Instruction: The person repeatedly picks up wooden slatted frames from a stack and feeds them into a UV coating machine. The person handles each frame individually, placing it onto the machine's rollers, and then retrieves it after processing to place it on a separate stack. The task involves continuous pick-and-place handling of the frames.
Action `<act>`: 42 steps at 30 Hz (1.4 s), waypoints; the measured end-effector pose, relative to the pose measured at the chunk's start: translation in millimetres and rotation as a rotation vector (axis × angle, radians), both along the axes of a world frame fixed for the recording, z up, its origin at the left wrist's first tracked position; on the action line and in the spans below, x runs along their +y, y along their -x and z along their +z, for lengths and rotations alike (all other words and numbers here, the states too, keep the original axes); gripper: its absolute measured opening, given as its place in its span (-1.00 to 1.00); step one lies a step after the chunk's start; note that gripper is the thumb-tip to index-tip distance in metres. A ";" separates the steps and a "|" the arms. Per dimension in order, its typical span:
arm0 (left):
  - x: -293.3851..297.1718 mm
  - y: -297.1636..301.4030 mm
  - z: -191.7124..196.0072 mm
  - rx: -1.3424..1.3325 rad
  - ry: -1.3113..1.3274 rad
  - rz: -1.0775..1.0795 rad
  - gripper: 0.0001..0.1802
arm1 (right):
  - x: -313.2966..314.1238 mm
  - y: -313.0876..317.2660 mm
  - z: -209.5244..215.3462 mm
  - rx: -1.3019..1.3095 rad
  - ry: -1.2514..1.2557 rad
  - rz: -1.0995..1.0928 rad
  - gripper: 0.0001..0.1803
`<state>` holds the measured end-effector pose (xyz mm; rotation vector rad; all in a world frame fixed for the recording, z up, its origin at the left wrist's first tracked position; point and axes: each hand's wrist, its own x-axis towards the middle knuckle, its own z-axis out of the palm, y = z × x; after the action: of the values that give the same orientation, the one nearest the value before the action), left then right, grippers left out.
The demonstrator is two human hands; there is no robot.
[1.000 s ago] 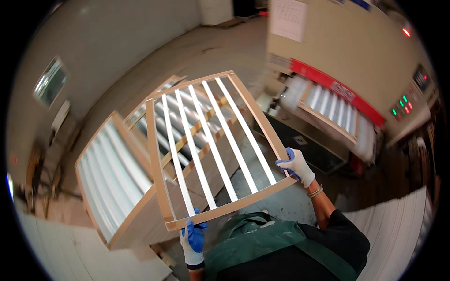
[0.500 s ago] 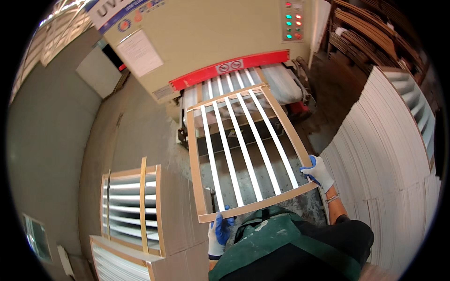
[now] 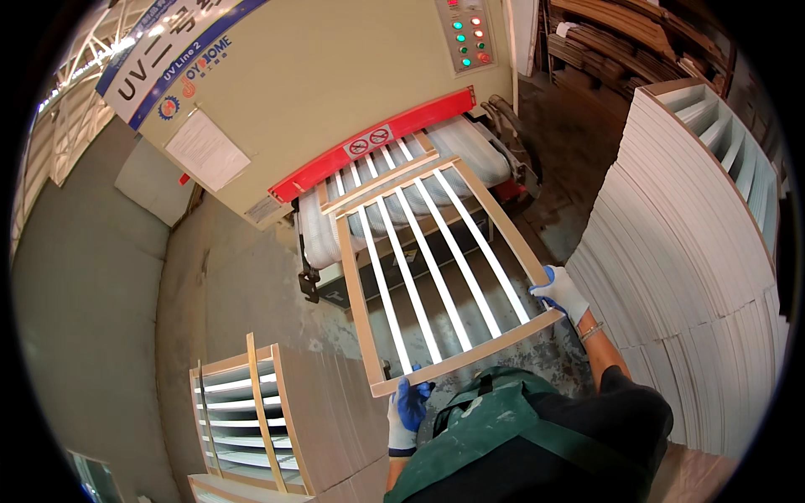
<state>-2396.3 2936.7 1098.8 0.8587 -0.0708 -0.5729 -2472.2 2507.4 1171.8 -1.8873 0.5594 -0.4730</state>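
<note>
A slatted frame (image 3: 482,356) with tan bare edges and several white slats is held out in front of me, tilted away. My left hand (image 3: 408,409), in a white and blue work glove, grips its near left corner. At the near right corner my right hand (image 3: 563,293), gloved the same way, is closed around the edge. The far end of the frame is by the conveyor belt (image 3: 319,239) of a large beige machine (image 3: 335,67). A second slatted frame (image 3: 381,182) lies on that belt, partly hidden under the machine's red guard bar (image 3: 293,178).
To my right stands a tall stack of white slatted frames (image 3: 671,277). Another stack (image 3: 251,419), with wooden strips on top, is at the lower left. A control panel (image 3: 467,38) with lit buttons is on the machine. Boards (image 3: 612,67) lie on racks at the back right.
The second frame has come further out from under the red bar, and its near rail now shows on the belt. My view has shifted; both hands keep hold of the near frame.
</note>
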 end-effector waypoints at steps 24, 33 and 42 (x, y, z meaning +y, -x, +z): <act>-15.3 -4.4 4.0 0.112 -0.008 -0.024 -0.41 | -41.4 -107.0 25.6 0.444 0.684 0.079 -0.15; 5.1 49.7 -9.9 0.225 0.070 0.042 -0.46 | -48.4 -134.5 39.8 0.320 0.714 0.104 -0.21; 30.7 87.8 8.5 0.159 0.056 0.151 -0.47 | -97.4 -186.2 6.6 0.091 0.605 0.195 -0.11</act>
<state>-2484.1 2967.4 1107.3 0.7545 0.1220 -0.4930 -2286.0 2409.9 1178.3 -2.5223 0.2987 -0.4605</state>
